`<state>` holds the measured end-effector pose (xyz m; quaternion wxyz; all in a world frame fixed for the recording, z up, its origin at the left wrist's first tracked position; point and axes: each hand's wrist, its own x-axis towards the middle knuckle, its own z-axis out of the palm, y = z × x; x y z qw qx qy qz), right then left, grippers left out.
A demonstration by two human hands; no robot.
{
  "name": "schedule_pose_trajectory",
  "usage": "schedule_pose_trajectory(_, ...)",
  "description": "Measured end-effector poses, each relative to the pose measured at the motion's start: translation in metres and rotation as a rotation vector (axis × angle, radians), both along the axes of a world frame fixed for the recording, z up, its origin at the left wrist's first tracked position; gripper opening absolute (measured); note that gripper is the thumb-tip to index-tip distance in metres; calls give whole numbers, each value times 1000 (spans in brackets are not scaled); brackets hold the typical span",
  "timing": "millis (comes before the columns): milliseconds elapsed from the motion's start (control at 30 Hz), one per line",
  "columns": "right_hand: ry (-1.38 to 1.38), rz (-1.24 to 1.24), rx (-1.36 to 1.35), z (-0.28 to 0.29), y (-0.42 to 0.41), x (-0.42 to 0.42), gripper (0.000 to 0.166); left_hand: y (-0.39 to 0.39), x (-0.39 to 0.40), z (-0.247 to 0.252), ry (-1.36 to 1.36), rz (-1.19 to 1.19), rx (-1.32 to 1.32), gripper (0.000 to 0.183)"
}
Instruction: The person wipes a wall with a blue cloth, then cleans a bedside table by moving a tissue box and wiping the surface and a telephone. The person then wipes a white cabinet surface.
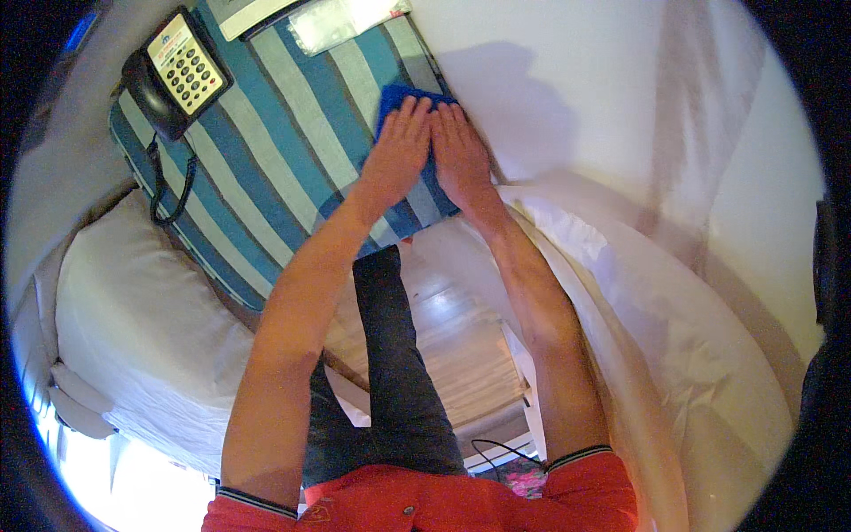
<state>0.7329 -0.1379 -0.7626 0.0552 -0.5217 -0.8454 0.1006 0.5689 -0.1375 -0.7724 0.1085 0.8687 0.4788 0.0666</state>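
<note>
A blue cloth (392,100) lies near the right edge of a tabletop with a blue and pale striped cover (292,126). My left hand (399,146) presses it down from above, fingers stretched forward. Beside it, almost touching, my right hand (460,147) holds the cloth's right part against the striped surface. Both palms face down and hide most of the cloth.
A black corded telephone (183,76) sits at the tabletop's far left, its coiled cord hanging over the edge. A clear plastic packet (346,23) lies at the back beside a pale object (256,14). White covered seats (146,286) flank the table, and a white wall (598,80) rises at right.
</note>
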Motion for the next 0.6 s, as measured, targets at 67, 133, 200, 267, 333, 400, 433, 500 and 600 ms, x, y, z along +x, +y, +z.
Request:
schedule_pose_trajectory(67, -9, -20, -60, -1, -17, 11, 46, -13, 15, 3, -23, 4, -37, 56)
schedule_pose_trajectory(133, -70, -32, -102, -4, -39, 18, 47, -34, 20, 0, -84, -13, -65, 54)
schedule_pose_trajectory(200, -38, -58, -112, -15, -68, 17, 49, -54, 15, -6, -166, -9, -116, 53)
schedule_pose_trajectory(267, 26, -207, -174, -25, -98, 22, 50, -70, 20, -7, -277, -31, -165, 55)
schedule_pose_trajectory(333, 149, -445, -320, -35, -121, 15, 52, -83, 17, 4, -325, -67, -263, 57)
schedule_pose_trajectory(400, 184, -372, -234, -25, -145, -5, 57, -97, 8, 1, -272, -79, -266, 60)
schedule_pose_trajectory(433, 172, -329, -162, -21, -154, -16, 58, -104, 4, -6, -269, -80, -249, 60)
schedule_pose_trajectory(500, 122, -289, -96, -22, -171, -32, 63, -116, -8, -15, -293, -108, -253, 60)
schedule_pose_trajectory(600, 85, -404, -128, -29, -202, -65, 67, -138, -39, -17, -326, -133, -272, 57)
